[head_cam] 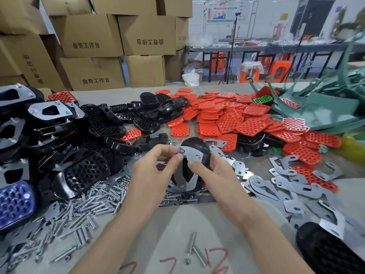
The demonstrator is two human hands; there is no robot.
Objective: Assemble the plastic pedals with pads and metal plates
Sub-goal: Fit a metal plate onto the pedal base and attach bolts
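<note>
Steel bolts (192,243), then right hand (211,171) round glossy black pedal (197,144) (flat plate (192,155) atop), left hand (154,167) pinching it.

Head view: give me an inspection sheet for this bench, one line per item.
Surface: grey table, red marks near the front edge.
Job's things: pedal with a plate on it, held above the table; heaps of red pads, black pedals, loose plates and bolts; plated pedals stacked far left.
Clutter: blue pad, green pad, green frames at right.
Hands: left hand pinches a small fastener at the plate's hole; right hand grips the pedal.
Cables: nothing seen.
Surroundings: boxes, orange stools, tripod, far tables.
</note>
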